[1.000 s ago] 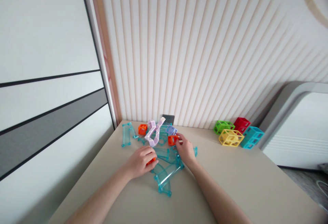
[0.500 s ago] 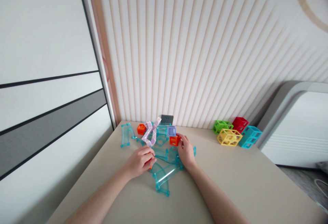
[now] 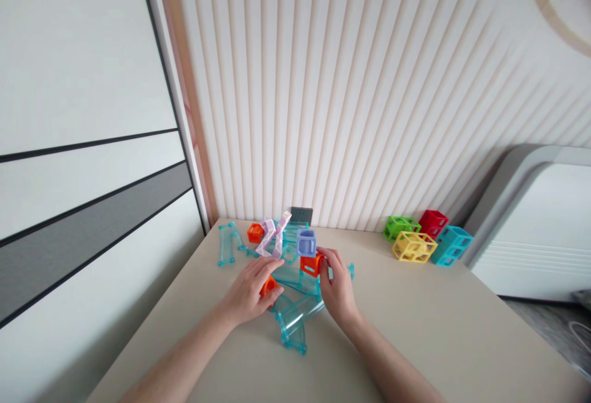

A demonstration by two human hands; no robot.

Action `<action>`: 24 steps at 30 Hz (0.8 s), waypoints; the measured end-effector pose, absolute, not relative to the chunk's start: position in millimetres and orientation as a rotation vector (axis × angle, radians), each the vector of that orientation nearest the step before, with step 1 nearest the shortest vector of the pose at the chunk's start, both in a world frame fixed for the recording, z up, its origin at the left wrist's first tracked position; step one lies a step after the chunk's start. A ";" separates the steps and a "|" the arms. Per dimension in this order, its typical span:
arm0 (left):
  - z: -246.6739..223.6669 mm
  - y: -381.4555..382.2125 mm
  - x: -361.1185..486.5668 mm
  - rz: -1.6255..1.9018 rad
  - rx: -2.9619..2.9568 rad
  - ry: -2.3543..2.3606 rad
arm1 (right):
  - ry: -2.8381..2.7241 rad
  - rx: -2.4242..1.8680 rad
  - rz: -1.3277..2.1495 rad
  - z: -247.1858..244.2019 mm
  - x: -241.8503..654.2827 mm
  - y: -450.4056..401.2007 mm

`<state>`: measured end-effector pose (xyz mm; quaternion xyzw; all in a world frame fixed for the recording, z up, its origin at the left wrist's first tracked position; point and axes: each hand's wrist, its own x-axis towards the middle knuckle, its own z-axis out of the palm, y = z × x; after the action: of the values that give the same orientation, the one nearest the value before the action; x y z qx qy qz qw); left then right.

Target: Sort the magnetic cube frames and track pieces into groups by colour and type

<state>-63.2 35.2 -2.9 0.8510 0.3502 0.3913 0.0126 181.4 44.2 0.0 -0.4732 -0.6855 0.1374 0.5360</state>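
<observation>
My left hand [image 3: 252,291] is closed around an orange block [image 3: 268,287], thumb in front and fingers behind. In my right hand [image 3: 338,286], the fingers grip the right side of another orange open-frame block [image 3: 311,264]. A periwinkle-blue block [image 3: 306,243] sits directly above that one and looks joined to it. Clear teal track pieces [image 3: 302,312] lie piled under and between both hands. Behind my left hand stands a zigzag lilac piece [image 3: 273,235], its lower end partly covered by the fingers.
A third orange block [image 3: 255,232] rests at the back left beside a flat teal piece [image 3: 226,244]. Toward the right stand green [image 3: 401,227], yellow [image 3: 414,247], red [image 3: 433,224] and turquoise [image 3: 451,245] open-frame blocks. A ribbed wall with a dark socket [image 3: 301,215] borders the table.
My right hand has drawn the joined orange and blue blocks slightly nearer and left. My left hand has lifted and turned its orange block, which now shows more.
</observation>
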 end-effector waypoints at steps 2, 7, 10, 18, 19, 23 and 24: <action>-6.1 34.8 -61.7 1.257 2.572 1.136 | -1.708 -1.063 0.336 1.6 174.9 33.2; -9.8 31.3 -58.7 1.267 2.393 1.171 | -1.893 -0.946 0.273 2.3 165.7 19.6; -8.3 28.5 -57.4 1.288 2.311 1.130 | -1.921 -0.965 0.256 1.7 165.9 18.0; -0.4 24.3 -52.6 1.337 2.115 1.091 | -1.913 -1.013 0.321 -5.1 166.4 18.5; -1.1 25.2 -53.1 1.346 2.089 1.105 | -1.889 -1.028 0.332 -5.4 166.1 18.6; -5.9 33.4 -57.6 1.457 1.894 1.178 | -1.791 -1.074 0.349 -3.5 166.9 19.5; -6.5 36.4 -59.4 1.490 1.842 1.209 | -1.763 -1.081 0.355 -2.7 167.4 20.1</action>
<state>-59.4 36.4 -6.5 0.6724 0.4416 0.5439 0.2386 167.4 20.1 -2.7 -0.4465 -0.7284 0.1467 0.4986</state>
